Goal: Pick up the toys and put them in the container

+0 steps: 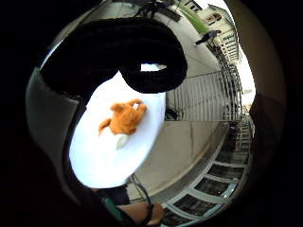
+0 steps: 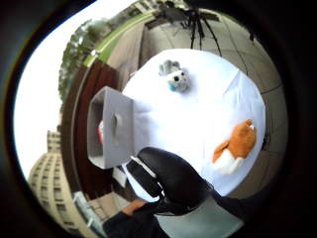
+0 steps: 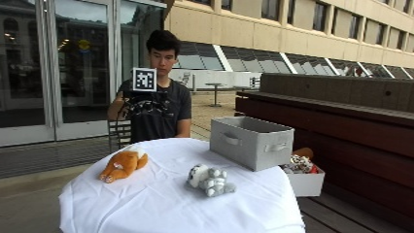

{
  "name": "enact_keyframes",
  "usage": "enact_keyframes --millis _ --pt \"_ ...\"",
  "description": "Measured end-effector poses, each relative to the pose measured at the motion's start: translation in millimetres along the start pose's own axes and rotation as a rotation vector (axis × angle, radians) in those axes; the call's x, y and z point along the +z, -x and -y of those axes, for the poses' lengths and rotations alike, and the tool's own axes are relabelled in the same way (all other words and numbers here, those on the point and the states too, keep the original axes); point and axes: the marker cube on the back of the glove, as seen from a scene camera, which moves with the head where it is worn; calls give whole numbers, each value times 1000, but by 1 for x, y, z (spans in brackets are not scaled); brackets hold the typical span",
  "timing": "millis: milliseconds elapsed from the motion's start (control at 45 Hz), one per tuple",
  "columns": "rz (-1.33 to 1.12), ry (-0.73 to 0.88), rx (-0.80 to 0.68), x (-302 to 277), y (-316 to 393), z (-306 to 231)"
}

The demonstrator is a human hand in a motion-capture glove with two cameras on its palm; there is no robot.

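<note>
Orange toy [image 3: 123,166] near table edge [image 3: 84,191]; grey toy [image 3: 209,180] mid-table.

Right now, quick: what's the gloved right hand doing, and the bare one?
Right hand: raised at chest height, holding nothing; fingers look curled, but open or closed cannot be told.
Bare hand: not in view.

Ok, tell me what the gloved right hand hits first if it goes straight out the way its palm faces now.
Probably the orange plush toy on the white tablecloth: it lies nearly centred before the raised right hand. Depth is unclear, so this is a guess.
</note>
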Motion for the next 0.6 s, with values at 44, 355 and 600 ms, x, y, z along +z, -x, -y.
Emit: enact_keyframes --millis 44,355,600 --pt "-10 6 32 19 -11 -1" --pt "35 198 129 154 -64 -35" --pt "75 476 127 187 -64 -68"
